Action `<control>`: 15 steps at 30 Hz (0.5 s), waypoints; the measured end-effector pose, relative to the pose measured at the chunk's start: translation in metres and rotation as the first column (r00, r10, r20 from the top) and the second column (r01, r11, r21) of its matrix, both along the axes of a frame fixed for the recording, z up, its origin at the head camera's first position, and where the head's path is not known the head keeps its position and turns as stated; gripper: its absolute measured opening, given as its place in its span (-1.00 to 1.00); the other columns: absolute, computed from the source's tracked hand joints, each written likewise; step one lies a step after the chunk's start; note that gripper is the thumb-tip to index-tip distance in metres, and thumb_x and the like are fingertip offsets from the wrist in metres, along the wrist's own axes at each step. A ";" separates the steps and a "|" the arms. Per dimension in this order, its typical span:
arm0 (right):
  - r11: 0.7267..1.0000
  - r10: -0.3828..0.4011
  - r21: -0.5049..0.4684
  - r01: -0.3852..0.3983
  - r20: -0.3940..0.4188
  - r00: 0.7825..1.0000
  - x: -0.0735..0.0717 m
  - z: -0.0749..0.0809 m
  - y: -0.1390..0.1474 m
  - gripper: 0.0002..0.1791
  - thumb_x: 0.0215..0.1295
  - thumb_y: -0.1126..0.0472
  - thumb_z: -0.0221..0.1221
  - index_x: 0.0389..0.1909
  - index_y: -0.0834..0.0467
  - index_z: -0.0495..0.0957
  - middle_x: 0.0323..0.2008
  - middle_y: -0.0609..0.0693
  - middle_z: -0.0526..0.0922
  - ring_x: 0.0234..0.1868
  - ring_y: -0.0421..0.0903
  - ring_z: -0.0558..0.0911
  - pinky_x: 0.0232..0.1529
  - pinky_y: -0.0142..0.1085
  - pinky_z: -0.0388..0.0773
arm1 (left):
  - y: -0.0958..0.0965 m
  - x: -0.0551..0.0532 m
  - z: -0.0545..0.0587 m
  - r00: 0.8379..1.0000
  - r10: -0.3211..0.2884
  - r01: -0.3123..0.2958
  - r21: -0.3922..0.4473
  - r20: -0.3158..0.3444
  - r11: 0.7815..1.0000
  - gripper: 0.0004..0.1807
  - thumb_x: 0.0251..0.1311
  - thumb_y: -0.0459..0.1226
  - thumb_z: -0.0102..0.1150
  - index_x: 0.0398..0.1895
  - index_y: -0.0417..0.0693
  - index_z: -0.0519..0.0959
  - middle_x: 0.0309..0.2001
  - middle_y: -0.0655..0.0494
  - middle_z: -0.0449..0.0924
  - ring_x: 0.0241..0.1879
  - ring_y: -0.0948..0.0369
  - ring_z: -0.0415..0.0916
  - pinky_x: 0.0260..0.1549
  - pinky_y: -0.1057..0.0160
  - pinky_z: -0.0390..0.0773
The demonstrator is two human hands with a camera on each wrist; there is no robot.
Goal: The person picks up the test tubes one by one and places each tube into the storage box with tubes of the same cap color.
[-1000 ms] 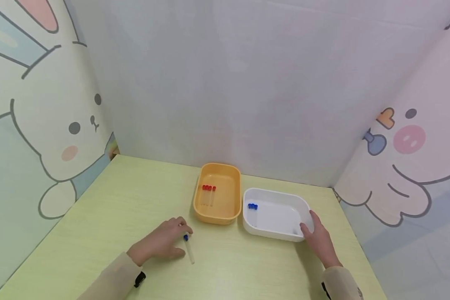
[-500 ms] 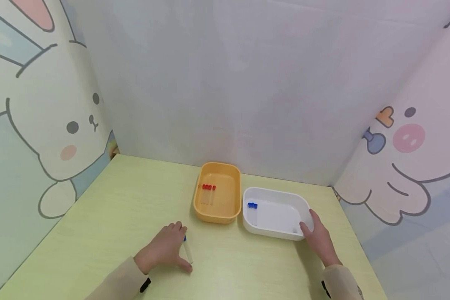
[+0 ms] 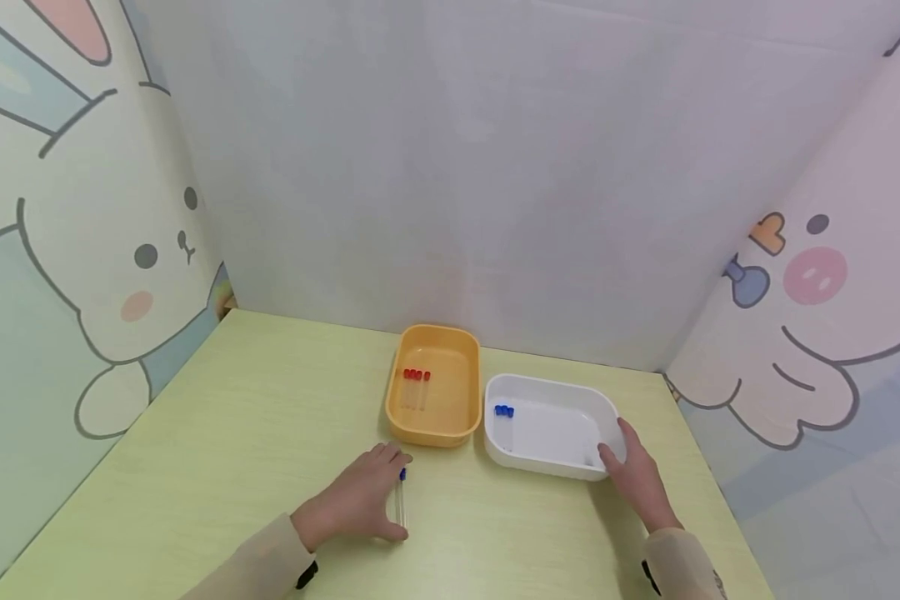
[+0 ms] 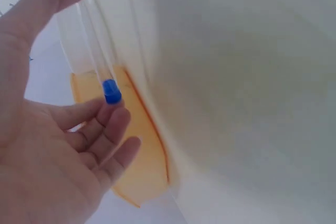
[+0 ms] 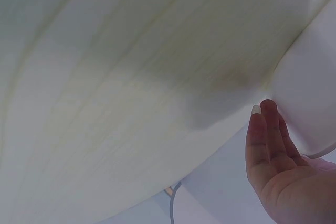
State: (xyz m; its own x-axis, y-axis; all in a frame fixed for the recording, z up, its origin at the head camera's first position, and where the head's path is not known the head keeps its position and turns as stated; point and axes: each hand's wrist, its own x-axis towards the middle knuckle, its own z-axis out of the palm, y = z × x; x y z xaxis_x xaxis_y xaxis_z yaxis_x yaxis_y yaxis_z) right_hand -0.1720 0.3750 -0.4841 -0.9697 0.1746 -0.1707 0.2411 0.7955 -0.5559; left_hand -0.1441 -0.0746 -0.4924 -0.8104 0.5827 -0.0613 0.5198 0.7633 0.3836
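Observation:
My left hand (image 3: 360, 493) pinches a clear test tube (image 3: 400, 504) with a blue cap, thumb at the bottom end and fingertips at the cap. In the left wrist view the blue cap (image 4: 111, 92) touches the fingertips. My right hand (image 3: 640, 482) grips the right end of a white tray (image 3: 555, 429), its thumb over the rim. From the right wrist, the fingers (image 5: 257, 145) lie along the tray's outer wall (image 5: 310, 82). Inside the white tray, several blue-capped tubes (image 3: 505, 412) lie side by side at the left.
An orange tray (image 3: 453, 383) stands left of the white one, their sides close together. Several red-capped tubes (image 3: 416, 392) lie in it. Behind the trays a pale curtain (image 3: 450, 208) hangs at the back edge of the light yellow table (image 3: 285, 383).
My left hand came down over the tube lying on the table, took it between thumb and fingers, and shifted it to the right. The right hand stays on the white tray.

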 end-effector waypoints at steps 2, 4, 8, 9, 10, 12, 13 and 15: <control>1.000 -0.003 0.000 0.003 -0.001 1.000 0.000 0.000 0.000 -0.13 0.55 0.02 -0.02 0.65 0.28 -0.21 0.59 0.48 -0.05 0.57 0.48 0.04 0.57 0.31 0.03 | 0.005 -0.001 0.005 0.999 -0.036 0.035 0.030 0.010 0.999 0.06 -0.22 0.22 0.62 0.33 -0.19 0.48 0.16 0.08 0.50 0.11 0.20 0.43 0.19 0.11 0.59; 1.000 -0.005 -0.001 0.005 -0.002 1.000 0.001 0.000 0.001 -0.13 0.55 0.02 -0.02 0.65 0.27 -0.21 0.59 0.48 -0.05 0.57 0.48 0.05 0.57 0.31 0.04 | 0.011 -0.003 0.011 0.997 -0.071 0.070 0.059 0.015 0.996 0.04 -0.21 0.19 0.64 0.33 -0.16 0.49 0.18 0.11 0.50 0.14 0.21 0.43 0.23 0.12 0.58; 1.000 -0.007 -0.002 0.007 -0.001 1.000 0.001 0.000 0.001 -0.13 0.56 0.01 -0.02 0.65 0.27 -0.21 0.59 0.47 -0.06 0.57 0.48 0.05 0.56 0.31 0.04 | 0.023 -0.006 0.024 0.992 -0.122 0.123 0.083 -0.013 0.989 0.04 -0.21 0.15 0.65 0.36 -0.13 0.47 0.25 0.13 0.47 0.22 0.20 0.41 0.30 0.15 0.54; 1.000 -0.007 -0.003 0.007 -0.002 1.000 0.001 0.000 0.001 -0.13 0.56 0.01 -0.02 0.65 0.27 -0.21 0.59 0.48 -0.06 0.57 0.48 0.05 0.56 0.31 0.04 | 0.026 -0.008 0.027 0.991 -0.131 0.132 0.083 -0.022 0.988 0.04 -0.20 0.15 0.65 0.37 -0.12 0.46 0.25 0.14 0.47 0.22 0.21 0.40 0.30 0.17 0.54; 1.000 -0.007 -0.003 0.007 -0.002 1.000 0.001 -0.001 0.000 -0.14 0.56 0.02 -0.02 0.65 0.27 -0.22 0.59 0.48 -0.06 0.57 0.49 0.05 0.56 0.32 0.04 | 0.029 -0.009 0.029 0.990 -0.138 0.140 0.083 -0.029 0.987 0.05 -0.20 0.14 0.65 0.38 -0.12 0.46 0.25 0.14 0.46 0.21 0.21 0.39 0.30 0.19 0.54; 1.000 -0.008 0.002 0.008 -0.006 1.000 0.001 -0.001 0.000 -0.14 0.56 0.02 -0.02 0.65 0.27 -0.21 0.58 0.48 -0.05 0.56 0.49 0.05 0.56 0.32 0.05 | 0.035 -0.011 0.034 0.988 -0.149 0.152 0.085 -0.039 0.985 0.06 -0.19 0.14 0.65 0.40 -0.12 0.44 0.24 0.16 0.46 0.19 0.23 0.38 0.28 0.24 0.54; 1.000 -0.008 0.004 0.008 -0.007 1.000 0.001 -0.001 0.000 -0.14 0.56 0.02 -0.02 0.65 0.28 -0.21 0.58 0.48 -0.05 0.56 0.49 0.05 0.56 0.32 0.05 | 0.038 -0.012 0.037 0.987 -0.155 0.159 0.087 -0.043 0.984 0.07 -0.19 0.14 0.65 0.41 -0.11 0.43 0.22 0.17 0.45 0.17 0.24 0.37 0.27 0.26 0.54; 1.000 -0.007 0.010 0.008 -0.012 1.000 0.001 0.000 -0.001 -0.15 0.57 0.03 -0.02 0.64 0.28 -0.20 0.58 0.48 -0.04 0.56 0.49 0.06 0.55 0.32 0.06 | 0.043 -0.015 0.041 0.985 -0.166 0.171 0.087 -0.053 0.981 0.08 -0.17 0.14 0.65 0.43 -0.12 0.42 0.21 0.18 0.45 0.17 0.25 0.36 0.26 0.28 0.54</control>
State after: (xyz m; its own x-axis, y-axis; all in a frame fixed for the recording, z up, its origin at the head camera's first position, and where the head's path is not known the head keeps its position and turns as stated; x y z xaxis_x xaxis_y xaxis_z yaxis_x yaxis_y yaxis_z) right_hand -0.1714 0.3739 -0.4844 -0.9704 0.1835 -0.1572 0.2404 0.7992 -0.5509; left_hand -0.1591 -0.0319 -0.4509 -0.7008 0.7126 0.0332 0.6566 0.6261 0.4205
